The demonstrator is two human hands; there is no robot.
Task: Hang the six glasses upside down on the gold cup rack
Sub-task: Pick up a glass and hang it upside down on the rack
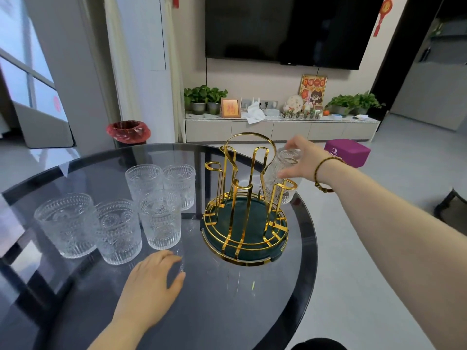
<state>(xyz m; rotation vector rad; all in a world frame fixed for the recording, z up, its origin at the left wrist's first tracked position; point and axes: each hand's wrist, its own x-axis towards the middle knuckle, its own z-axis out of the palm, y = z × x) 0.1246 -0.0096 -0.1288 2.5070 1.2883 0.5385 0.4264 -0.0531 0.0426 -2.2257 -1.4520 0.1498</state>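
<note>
The gold cup rack (252, 231), with a dark green base and tall looped pegs, stands on the right half of the round glass table (227, 311). My right hand (302, 161) grips the base of an embossed glass (279, 178), which is upside down and tilted over the rack's far right peg. Several more embossed glasses stand upright on the left: the nearest ones (66, 224) (118, 232) (161, 219) in front, with two others (144, 180) (180, 186) behind. My left hand (154, 281) lies flat on the tabletop just in front of them, holding nothing.
The table's dark rim (309, 248) curves close to the rack's right side. Beyond the table are a red-lined bin (129, 131), a purple stool (347, 151) and a low TV cabinet (278, 130) with plants.
</note>
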